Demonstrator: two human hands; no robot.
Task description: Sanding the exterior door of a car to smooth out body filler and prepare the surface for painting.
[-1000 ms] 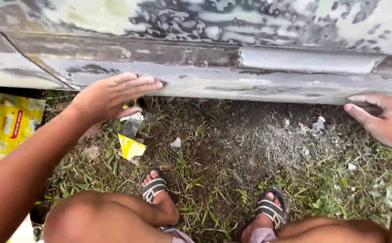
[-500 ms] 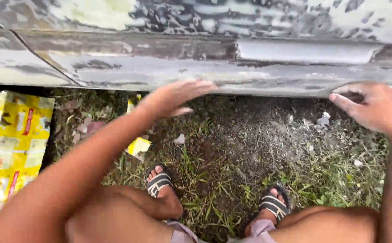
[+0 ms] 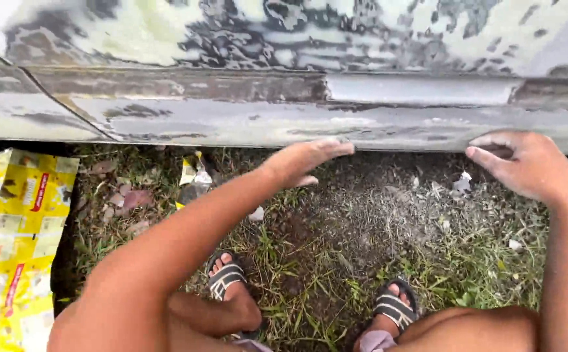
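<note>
Both hands lie open and flat, left hand [image 3: 307, 160] and right hand [image 3: 518, 163], on the panel's [image 3: 245, 120] lower edge (patchy, seemingly half-sanded); much remains.

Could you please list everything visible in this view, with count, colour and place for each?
Weathered panel: one, grey with worn pale-green and dark patches, across the top, with a horizontal ledge along its lower edge.
Flattened packaging sheet: one, yellow with red marks, on the ground at the left edge.
Crumpled wrapper: one, yellow and silvery, on the grass just under the panel, left of centre.
Ground: patchy green grass and dark soil with small pale scraps, below the panel.
Sandals: two, black with grey straps, one on each foot, at bottom centre.
Left hand: one, fingers stretched out flat, tips at the panel's lower edge, centre.
Right hand: one, fingers bent against the panel's lower edge, right.
</note>
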